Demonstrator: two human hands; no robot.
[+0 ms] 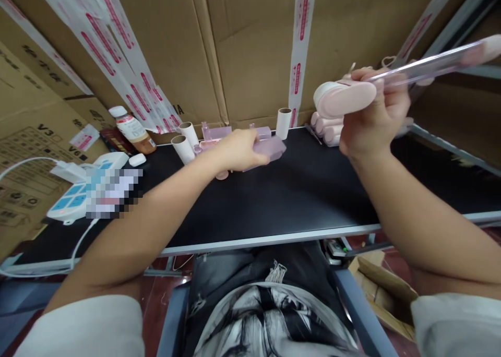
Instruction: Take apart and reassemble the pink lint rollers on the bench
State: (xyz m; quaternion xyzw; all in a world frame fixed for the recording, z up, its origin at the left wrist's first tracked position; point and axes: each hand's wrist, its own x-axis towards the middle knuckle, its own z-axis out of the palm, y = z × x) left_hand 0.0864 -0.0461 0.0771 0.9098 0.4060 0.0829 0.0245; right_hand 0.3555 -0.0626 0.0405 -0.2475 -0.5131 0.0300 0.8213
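My left hand is closed around a translucent purple plastic piece, box-like with angled edges, low over the black table. More purple plastic pieces lie just behind that hand, partly hidden by it. Raised at the right, my right hand grips a pale pink, round-ended plastic part. A long clear purplish part with a pink end sticks out to the right from the same hand. Whether these two are joined is hidden by the fingers.
White tubes stand along the back edge. Pink rolled or cylindrical parts are stacked at back right. A bottle, a power strip with cables and a blurred-out item are at left. Tall cardboard walls the back. An open carton sits below right.
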